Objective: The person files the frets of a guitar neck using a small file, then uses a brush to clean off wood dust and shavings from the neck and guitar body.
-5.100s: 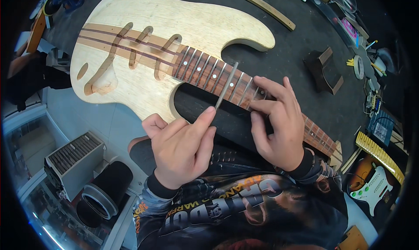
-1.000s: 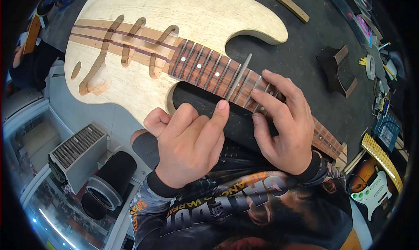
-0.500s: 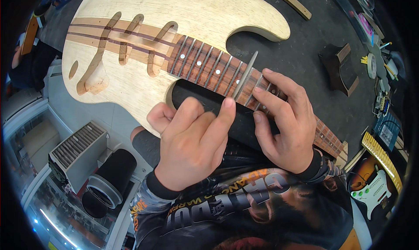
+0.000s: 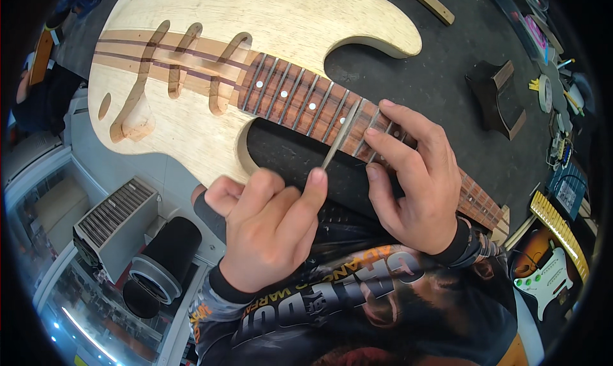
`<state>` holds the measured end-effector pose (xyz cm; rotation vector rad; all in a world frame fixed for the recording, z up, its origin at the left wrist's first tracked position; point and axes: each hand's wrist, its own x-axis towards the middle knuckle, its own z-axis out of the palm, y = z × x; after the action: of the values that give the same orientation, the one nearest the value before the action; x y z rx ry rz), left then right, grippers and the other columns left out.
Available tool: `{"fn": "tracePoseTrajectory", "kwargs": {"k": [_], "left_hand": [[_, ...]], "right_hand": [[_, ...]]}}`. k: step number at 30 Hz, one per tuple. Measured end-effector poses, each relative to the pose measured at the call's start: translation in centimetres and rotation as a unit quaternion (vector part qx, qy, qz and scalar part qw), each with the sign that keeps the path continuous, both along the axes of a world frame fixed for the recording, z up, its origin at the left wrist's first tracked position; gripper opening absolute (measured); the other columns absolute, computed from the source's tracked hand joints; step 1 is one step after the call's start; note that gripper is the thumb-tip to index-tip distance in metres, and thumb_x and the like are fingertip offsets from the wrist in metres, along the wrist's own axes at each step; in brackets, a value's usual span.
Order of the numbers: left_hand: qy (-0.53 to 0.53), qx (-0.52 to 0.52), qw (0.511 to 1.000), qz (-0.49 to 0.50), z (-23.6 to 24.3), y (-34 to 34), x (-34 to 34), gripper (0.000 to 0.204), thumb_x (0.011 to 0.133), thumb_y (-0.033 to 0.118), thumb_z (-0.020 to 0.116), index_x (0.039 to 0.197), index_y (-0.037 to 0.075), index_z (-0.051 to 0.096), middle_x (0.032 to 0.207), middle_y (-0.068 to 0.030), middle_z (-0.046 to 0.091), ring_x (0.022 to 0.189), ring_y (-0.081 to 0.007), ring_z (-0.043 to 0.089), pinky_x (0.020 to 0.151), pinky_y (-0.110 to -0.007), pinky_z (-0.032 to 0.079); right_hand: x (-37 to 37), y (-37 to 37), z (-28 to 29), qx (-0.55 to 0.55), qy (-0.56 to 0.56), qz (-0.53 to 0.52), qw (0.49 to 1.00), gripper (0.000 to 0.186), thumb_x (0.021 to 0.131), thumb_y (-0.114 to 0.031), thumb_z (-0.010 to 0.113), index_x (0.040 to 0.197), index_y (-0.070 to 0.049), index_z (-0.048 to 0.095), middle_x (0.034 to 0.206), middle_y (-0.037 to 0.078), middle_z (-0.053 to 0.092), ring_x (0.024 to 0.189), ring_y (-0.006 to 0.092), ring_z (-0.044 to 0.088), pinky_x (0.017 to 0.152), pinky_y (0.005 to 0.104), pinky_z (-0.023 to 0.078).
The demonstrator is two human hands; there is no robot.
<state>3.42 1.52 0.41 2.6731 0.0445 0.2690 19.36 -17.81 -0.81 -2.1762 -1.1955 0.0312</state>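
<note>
An unfinished pale wood guitar body (image 4: 281, 15) lies at the upper left, its dark fretboard (image 4: 297, 98) running down to the right with metal frets and white dots. My left hand (image 4: 268, 225) is closed on a slim metal file (image 4: 341, 136), its index finger stretched along the tool. The file lies slantwise across the fretboard, roughly in line with the frets; its handle end is hidden in the hand. Further along the neck, my right hand (image 4: 418, 181) grips it, two fingertips on the fretboard and the thumb at the near edge.
A dark curved block (image 4: 498, 98) stands on the black bench top (image 4: 440, 66). Tape (image 4: 544, 94) and small tools crowd the right edge, above a sunburst guitar body with a white pickguard (image 4: 546, 280). A black cylindrical bin (image 4: 169, 251) stands at the lower left.
My left hand has drawn the file toward me and to the left across the fretboard. The guitar appears slightly further left in view. My right hand keeps its grip on the neck.
</note>
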Motion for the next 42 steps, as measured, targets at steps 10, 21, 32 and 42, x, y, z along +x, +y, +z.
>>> {"fn": "tracePoseTrajectory", "kwargs": {"k": [10,21,32,42], "left_hand": [[-0.004,-0.016,0.999,0.037,0.1,-0.6,3.0,0.046,0.089,0.006,0.084,0.134,0.007,0.08,0.079,0.0069,0.062,0.084,-0.0163,0.059,0.089,-0.045,0.029],[0.007,-0.02,0.997,0.072,0.8,-1.0,3.2,0.042,0.093,0.006,0.085,0.135,0.008,0.082,0.078,0.0055,0.061,0.081,-0.0168,0.055,0.09,-0.042,0.03],[-0.012,-0.001,1.0,0.01,-0.1,0.5,2.0,0.055,0.084,0.009,0.084,0.139,0.007,0.081,0.076,0.0065,0.056,0.083,-0.0175,0.057,0.086,-0.047,0.028],[0.0,-0.029,0.999,0.018,0.6,0.2,1.8,0.047,0.083,0.001,0.085,0.129,0.006,0.082,0.073,0.0055,0.058,0.077,-0.0185,0.055,0.084,-0.044,0.03]], "right_hand": [[-0.1,0.0,0.1,-0.039,-0.018,0.012,0.999,0.07,0.082,-0.005,0.083,0.15,-0.019,0.076,0.147,0.016,0.067,0.12,0.0372,0.072,0.099,0.0477,0.059],[0.1,-0.1,0.1,-0.043,-0.021,0.012,0.999,0.07,0.081,-0.006,0.084,0.15,-0.019,0.077,0.147,0.016,0.067,0.119,0.0364,0.072,0.098,0.0476,0.06],[0.0,0.3,0.8,-0.043,-0.002,0.018,0.999,0.066,0.08,0.004,0.082,0.142,-0.015,0.08,0.149,0.02,0.069,0.115,0.0358,0.074,0.096,0.0457,0.06],[0.1,0.5,0.9,-0.054,-0.005,0.017,0.998,0.069,0.079,0.004,0.081,0.145,-0.015,0.079,0.152,0.021,0.07,0.119,0.0389,0.074,0.099,0.0471,0.06]]}}
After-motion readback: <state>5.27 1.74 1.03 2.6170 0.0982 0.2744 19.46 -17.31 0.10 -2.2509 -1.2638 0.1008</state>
